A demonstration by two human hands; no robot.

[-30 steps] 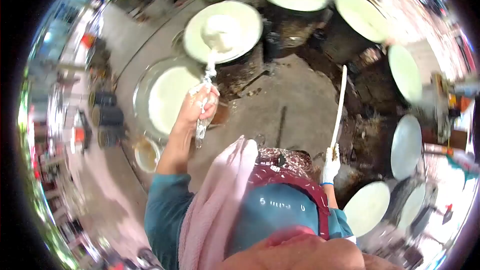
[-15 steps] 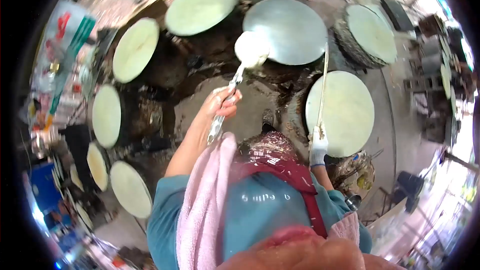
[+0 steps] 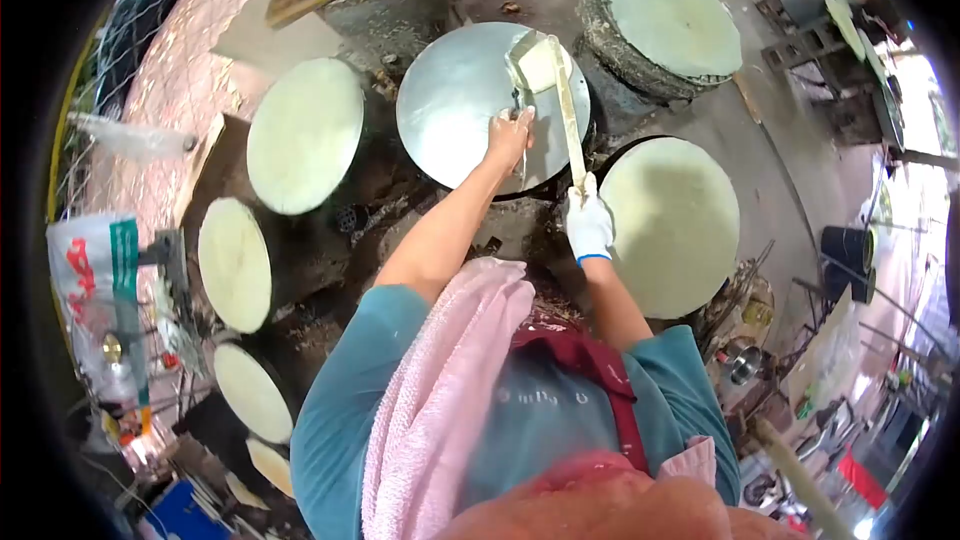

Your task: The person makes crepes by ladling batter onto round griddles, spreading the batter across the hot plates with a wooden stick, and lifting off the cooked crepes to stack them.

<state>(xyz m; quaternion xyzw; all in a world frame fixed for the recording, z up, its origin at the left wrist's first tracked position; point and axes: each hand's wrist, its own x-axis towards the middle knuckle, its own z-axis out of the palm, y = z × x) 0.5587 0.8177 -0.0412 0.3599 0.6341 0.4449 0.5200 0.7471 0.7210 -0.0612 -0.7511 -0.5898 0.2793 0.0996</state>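
Observation:
My bare left hand (image 3: 512, 135) grips the handle of a ladle (image 3: 517, 72) with pale batter in its bowl, above the far right part of a bare silver round griddle (image 3: 445, 105). My right hand (image 3: 588, 222), in a white glove, is closed on the end of a long flat stick (image 3: 569, 125). The stick reaches forward over the griddle, and its far end crosses in front of the ladle's bowl. Whether stick and bowl touch, I cannot tell. Right of my gloved hand sits another griddle covered with a pale round sheet (image 3: 670, 230).
Several pale rounds curve along the left, including one at the upper left (image 3: 305, 135) and one below it (image 3: 234, 265). A rough-sided round stove with a pale top (image 3: 670, 20) stands at the far right. A metal cup (image 3: 742, 365) is near my right elbow.
The ladle has moved right, over the bare griddle, with my left hand now above the griddle too. My right hand has shifted left and forward, bringing the stick across the ladle. The view has turned.

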